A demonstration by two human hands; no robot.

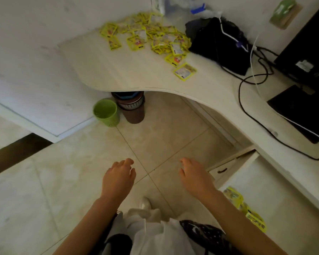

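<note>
With fingers loosely curled and empty, the left hand (118,176) and the nearer right hand (195,176) are hovering, the scattered yellow-bordered card packets (161,36) lying at twelve o'clock.

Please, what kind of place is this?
Probably a home office or study corner. A curved white desk carries a monitor and cables, yellow cards lie scattered on it, and a green bin stands on the tiled floor.
</note>
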